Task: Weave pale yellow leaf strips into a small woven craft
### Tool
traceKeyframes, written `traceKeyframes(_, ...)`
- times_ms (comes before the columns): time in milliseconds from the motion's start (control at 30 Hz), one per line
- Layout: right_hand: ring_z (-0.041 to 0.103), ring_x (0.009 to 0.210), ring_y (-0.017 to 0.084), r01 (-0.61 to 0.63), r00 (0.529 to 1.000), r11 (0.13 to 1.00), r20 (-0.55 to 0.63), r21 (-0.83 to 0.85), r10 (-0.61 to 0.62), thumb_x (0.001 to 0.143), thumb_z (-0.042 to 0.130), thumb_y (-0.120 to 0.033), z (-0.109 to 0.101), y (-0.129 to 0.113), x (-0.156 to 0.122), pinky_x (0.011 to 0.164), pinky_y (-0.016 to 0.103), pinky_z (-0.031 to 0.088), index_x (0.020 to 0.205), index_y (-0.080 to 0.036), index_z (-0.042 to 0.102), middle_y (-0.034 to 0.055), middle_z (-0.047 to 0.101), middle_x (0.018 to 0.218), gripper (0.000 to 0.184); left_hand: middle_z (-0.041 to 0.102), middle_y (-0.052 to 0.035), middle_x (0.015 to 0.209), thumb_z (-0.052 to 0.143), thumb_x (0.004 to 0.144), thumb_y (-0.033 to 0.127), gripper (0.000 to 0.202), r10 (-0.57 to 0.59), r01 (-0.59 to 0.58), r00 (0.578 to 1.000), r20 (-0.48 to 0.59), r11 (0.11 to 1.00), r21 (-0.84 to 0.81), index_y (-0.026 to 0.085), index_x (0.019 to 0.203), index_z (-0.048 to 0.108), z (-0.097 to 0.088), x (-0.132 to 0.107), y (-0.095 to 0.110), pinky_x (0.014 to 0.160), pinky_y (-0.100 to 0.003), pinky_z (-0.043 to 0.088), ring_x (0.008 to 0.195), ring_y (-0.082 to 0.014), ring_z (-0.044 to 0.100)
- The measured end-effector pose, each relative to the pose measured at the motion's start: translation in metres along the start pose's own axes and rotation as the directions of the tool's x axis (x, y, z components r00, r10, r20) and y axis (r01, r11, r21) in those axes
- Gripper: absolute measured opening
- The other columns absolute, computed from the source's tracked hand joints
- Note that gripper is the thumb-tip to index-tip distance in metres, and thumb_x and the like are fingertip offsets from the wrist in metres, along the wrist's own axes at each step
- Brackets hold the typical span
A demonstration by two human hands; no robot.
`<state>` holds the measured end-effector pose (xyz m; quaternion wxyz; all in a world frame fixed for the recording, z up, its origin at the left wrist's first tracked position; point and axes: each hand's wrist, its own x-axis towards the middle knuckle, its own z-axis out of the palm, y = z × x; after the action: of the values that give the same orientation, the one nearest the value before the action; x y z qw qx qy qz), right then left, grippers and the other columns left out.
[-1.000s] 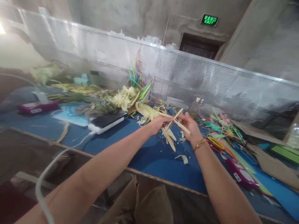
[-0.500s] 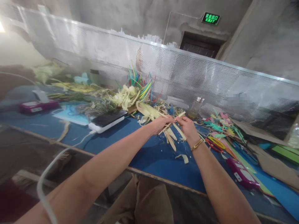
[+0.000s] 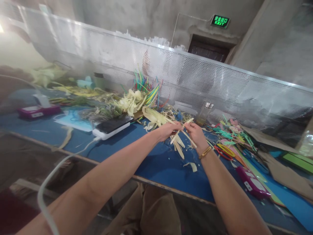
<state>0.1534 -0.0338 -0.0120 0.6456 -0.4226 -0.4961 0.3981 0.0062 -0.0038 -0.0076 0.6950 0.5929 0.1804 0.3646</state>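
Note:
Over the blue table, my left hand (image 3: 170,130) and my right hand (image 3: 194,132) almost meet, both with closed fingers. They pinch pale corn husk strips (image 3: 189,138) that cross each other between the fingertips. One strip slants down to the left, another down to the right along my right palm. The exact crossing is partly hidden by the fingers. Just beneath lie loose husk strips (image 3: 179,151), and a curled husk scrap (image 3: 194,167) rests nearer me. A larger pile of pale husks (image 3: 133,101) sits behind my left hand.
A white-cased device with a dark top (image 3: 113,126) trails a cable across my left arm. A glass bottle (image 3: 204,112) stands beyond my right hand. Scissors (image 3: 226,150), a purple power strip (image 3: 253,182) and cardboard (image 3: 287,174) lie right. A perforated metal screen (image 3: 195,75) borders the back.
The crossed husk strips have turned slightly between my fingers, the lower ends shifting. Both hands stay in nearly the same place.

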Motion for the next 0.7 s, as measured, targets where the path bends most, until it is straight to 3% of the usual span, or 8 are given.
traceKeyframes(167, 0.048, 0.053, 0.01, 0.052, 0.998, 0.998, -0.028, 0.021, -0.052, 0.061, 0.076, -0.04, -0.01, 0.005, 0.007, 0.056, 0.026, 0.039, 0.062, -0.019, 0.062, -0.0025, 0.059, 0.06, 0.025, 0.065, -0.006, 0.082, 0.064, 0.074, 0.038, 0.027, -0.05, 0.054, 0.995, 0.087, 0.998, -0.035, 0.013, 0.083, 0.067, -0.007, 0.002, -0.002, 0.07, -0.026, 0.04, 0.075, -0.0127, 0.057)
traceKeyframes(300, 0.046, 0.052, 0.01, 0.071, 0.994, 0.997, -0.088, 0.008, -0.07, 0.062, 0.076, -0.04, -0.02, 0.005, 0.013, 0.052, 0.026, 0.038, 0.063, -0.019, 0.062, -0.0027, 0.057, 0.059, 0.025, 0.068, -0.0066, 0.09, 0.07, 0.068, 0.025, 0.029, -0.038, 0.038, 0.983, 0.179, 0.999, 0.005, 0.017, 0.096, 0.069, -0.008, 0.002, -0.002, 0.068, -0.023, 0.04, 0.083, -0.0141, 0.058)
traceKeyframes(500, 0.051, 0.06, 0.013, -0.034, 0.998, 0.999, 0.06, 0.002, 0.033, 0.072, 0.066, -0.049, -0.015, 0.011, 0.009, 0.055, 0.026, 0.039, 0.073, -0.021, 0.067, 0.0011, 0.063, 0.07, 0.028, 0.064, -0.0044, 0.068, 0.068, 0.072, 0.036, 0.025, 0.009, -0.009, 0.999, -0.041, 1.0, 0.011, 0.014, 0.084, 0.07, -0.007, 0.011, -0.013, 0.054, -0.021, 0.032, 0.061, -0.0097, 0.051)
traceKeyframes(700, 0.057, 0.076, 0.015, -0.054, 0.992, 0.998, 0.116, -0.022, 0.057, 0.065, 0.073, -0.038, -0.003, 0.018, -0.001, 0.065, 0.027, 0.041, 0.09, -0.023, 0.069, 0.0008, 0.068, 0.086, 0.03, 0.057, -0.001, 0.059, 0.067, 0.067, 0.033, 0.02, 0.1, -0.103, 0.984, -0.15, 0.994, -0.017, 0.013, 0.068, 0.065, -0.018, 0.017, -0.017, 0.054, -0.024, 0.033, 0.054, -0.0095, 0.048)
